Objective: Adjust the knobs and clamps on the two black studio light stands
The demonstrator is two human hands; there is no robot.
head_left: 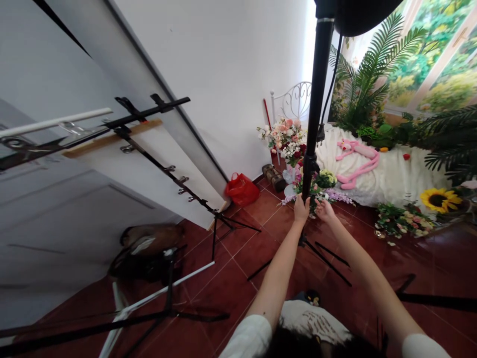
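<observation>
A tall black light stand [319, 84] rises in front of me, a dark lamp head [363, 14] at its top. My left hand [302, 209] is wrapped round the lower part of its pole. Just to the right of the pole is my right hand [325, 211], its fingers loosely bent and apart, with nothing visible in them. A black cable [333, 84] hangs beside the pole and ends in a plug [320, 134]. The stand's thin legs [328, 258] spread over the floor below my hands.
Behind the stand are flowers [288, 132] and a white-draped bed [402, 174] with a pink plush toy [357, 154]. A red bag [242, 189] sits by the wall. At left stand a clamped backdrop frame [149, 159] and more stand legs [201, 315]. A sunflower [439, 200] is at right.
</observation>
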